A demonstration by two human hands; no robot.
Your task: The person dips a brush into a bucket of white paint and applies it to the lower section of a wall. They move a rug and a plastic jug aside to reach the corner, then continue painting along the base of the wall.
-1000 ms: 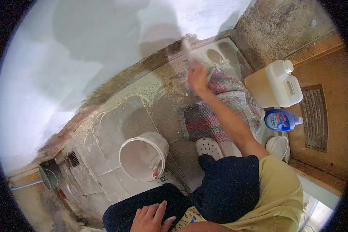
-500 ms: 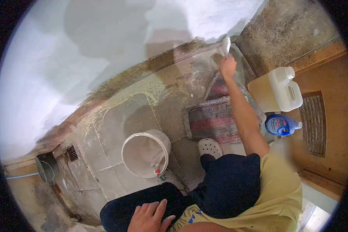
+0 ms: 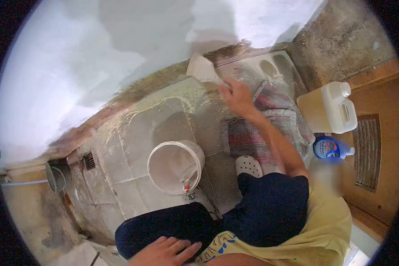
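My right hand [image 3: 236,96] is wrapped round the handle of a wide flat paintbrush [image 3: 202,68] with a pale, whitish head. The brush is near the bottom of the white wall [image 3: 75,80], beside its rough brown lower edge; whether it touches cannot be told. My left hand [image 3: 166,252] lies on my thigh near the bottom of the view, fingers loosely apart and holding nothing. A white bucket [image 3: 154,170] stands on the floor ahead of my knees, with whitish residue and a small red-tipped item inside.
A woven striped mat [image 3: 248,137] lies rumpled on the tiled floor [image 3: 133,155]. To the right stand a large jug [image 3: 326,106] of yellowish liquid and a blue bottle [image 3: 330,148]. A dark pail [image 3: 57,175] and a floor drain [image 3: 89,161] are at the left.
My right hand has moved left and nearer with the paintbrush, away from the wall corner. The brush's broad side now shows. The view has shifted slightly; my left hand stays on my thigh.
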